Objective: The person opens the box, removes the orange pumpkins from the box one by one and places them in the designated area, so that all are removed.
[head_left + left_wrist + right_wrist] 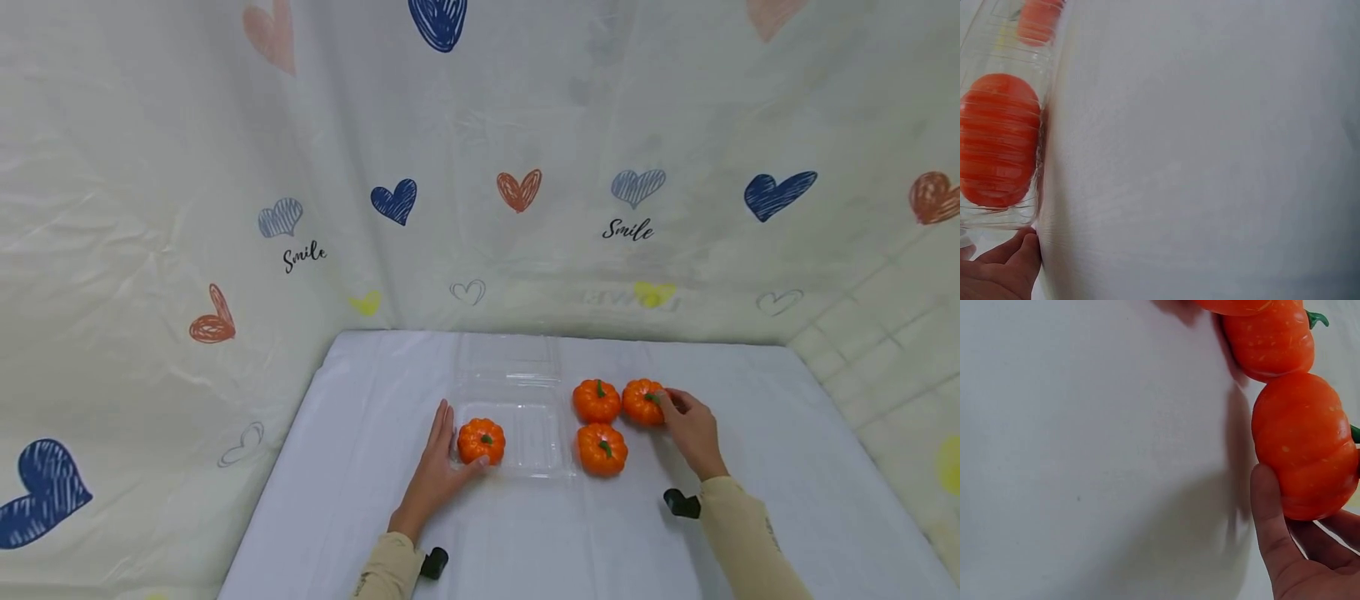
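An open clear plastic clamshell box (542, 433) holds one small orange pumpkin (472, 437) with a green stem in its left part. My left hand (435, 479) lies along the box's left side, fingers straight, thumb at the front edge. The left wrist view shows those fingertips (1025, 244) right at the box's corner. To the right of the box, my right hand (692, 429) holds another toy-like pumpkin (1300, 444) between thumb and fingers. Beside it are a back pumpkin (595, 402) and a front pumpkin (600, 450), close together.
The box's clear lid (506, 358) lies folded back toward the rear of the white-covered table (517, 542). Behind the table hangs a pale curtain (465, 125) printed with hearts. Dark wrist-camera pieces (681, 503) stick out by both sleeves.
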Demonstrator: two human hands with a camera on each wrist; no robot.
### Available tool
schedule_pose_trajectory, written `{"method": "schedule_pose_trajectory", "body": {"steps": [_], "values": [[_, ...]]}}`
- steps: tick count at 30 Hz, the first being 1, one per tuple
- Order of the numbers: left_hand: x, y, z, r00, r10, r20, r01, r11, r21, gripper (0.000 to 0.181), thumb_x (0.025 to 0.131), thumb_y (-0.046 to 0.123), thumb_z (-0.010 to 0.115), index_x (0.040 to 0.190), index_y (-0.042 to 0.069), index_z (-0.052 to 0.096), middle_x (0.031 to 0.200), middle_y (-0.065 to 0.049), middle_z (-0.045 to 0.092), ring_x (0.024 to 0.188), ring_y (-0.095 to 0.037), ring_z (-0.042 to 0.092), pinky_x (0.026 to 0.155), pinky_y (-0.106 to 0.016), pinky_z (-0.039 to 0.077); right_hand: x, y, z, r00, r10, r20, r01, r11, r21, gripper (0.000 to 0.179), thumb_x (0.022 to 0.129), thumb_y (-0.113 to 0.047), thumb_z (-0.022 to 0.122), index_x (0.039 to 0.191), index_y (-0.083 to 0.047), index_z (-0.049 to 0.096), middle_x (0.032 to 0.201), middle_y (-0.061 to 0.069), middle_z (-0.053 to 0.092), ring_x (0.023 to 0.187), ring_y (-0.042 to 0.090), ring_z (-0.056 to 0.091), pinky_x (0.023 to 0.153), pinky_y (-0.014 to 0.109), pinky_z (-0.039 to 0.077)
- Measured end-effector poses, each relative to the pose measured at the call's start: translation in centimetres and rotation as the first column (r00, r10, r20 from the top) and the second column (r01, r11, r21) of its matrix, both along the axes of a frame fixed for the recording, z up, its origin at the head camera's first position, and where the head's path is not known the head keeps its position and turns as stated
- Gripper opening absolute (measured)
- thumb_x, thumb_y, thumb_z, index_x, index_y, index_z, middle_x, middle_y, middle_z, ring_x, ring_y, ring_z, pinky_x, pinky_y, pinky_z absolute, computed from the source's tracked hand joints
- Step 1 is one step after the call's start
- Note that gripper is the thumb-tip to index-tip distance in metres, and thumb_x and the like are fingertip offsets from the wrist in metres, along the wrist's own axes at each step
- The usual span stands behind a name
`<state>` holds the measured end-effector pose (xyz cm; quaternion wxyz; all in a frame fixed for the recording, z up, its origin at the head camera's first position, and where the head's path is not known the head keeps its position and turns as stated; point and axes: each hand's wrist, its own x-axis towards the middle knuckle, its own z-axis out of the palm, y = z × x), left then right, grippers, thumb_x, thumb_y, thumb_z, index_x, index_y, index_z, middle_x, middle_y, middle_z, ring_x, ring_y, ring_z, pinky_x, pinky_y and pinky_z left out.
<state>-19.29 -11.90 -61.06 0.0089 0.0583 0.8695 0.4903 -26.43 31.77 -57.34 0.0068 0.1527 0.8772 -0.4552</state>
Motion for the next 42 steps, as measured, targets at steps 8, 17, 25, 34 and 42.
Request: {"method": "schedule_pose_trajectory", "body": {"steps": [8,17,25,34,42], "values": [[0.1,-0.1,0.1,1.000,-0.003,-0.004,0.003,1.000,0.023,0.117,0.089,0.063,0.080,0.173,0.011,0.018,0.180,0.008,0.002,0.157,-0.032,0.034,0.122,-0.049,0.035,-0.1,-0.2,-0.8,1.000,0.009,0.022,-0.009,1.000,0.011,0.075,0.115,-0.049,0.037,0.158,0.013,0.039,0.154,0.035,0.046,0.133,0.048,0.049,0.113,0.060,0.046],[0.1,0.1,-0.3,1.000,-0.005,-0.014,0.006,1.000,0.025,0.116,0.089,0.063,0.079,0.173,0.010,0.018,0.180,0.007,0.003,0.156,-0.032,0.036,0.121,-0.050,0.036,-0.1,-0.7,-0.4,0.999,-0.040,-0.007,0.040,0.999,0.033,0.068,0.116,-0.040,0.037,0.158,0.014,0.037,0.155,0.037,0.045,0.136,0.050,0.048,0.112,0.060,0.047],[0.2,0.0,-0.3,1.000,-0.011,-0.007,0.011,1.000,0.027,0.117,0.090,0.063,0.079,0.173,0.011,0.016,0.180,0.008,0.001,0.158,-0.030,0.032,0.123,-0.049,0.032,0.2,-1.1,-0.4,0.997,-0.074,-0.010,0.075,0.996,0.053,0.062,0.113,-0.027,0.032,0.159,0.014,0.034,0.157,0.038,0.041,0.139,0.052,0.047,0.112,0.061,0.046],[0.1,0.0,-0.2,1.000,-0.008,-0.017,0.008,1.000,0.020,0.117,0.089,0.064,0.079,0.173,0.009,0.017,0.180,0.008,0.002,0.158,-0.031,0.033,0.123,-0.050,0.033,0.3,-1.7,0.3,0.988,-0.136,-0.079,0.143,0.986,0.084,0.056,0.112,-0.015,0.030,0.159,0.015,0.032,0.159,0.040,0.037,0.146,0.055,0.037,0.119,0.066,0.035],[0.0,0.1,-0.3,1.000,-0.003,-0.019,0.003,1.000,0.019,0.117,0.090,0.065,0.078,0.172,0.009,0.017,0.180,0.006,0.002,0.157,-0.032,0.034,0.122,-0.054,0.033,0.8,-2.9,1.8,0.966,-0.157,-0.204,0.174,0.982,0.069,0.053,0.111,-0.011,0.035,0.158,0.013,0.036,0.163,0.036,0.034,0.153,0.051,0.030,0.125,0.062,0.025]]}}
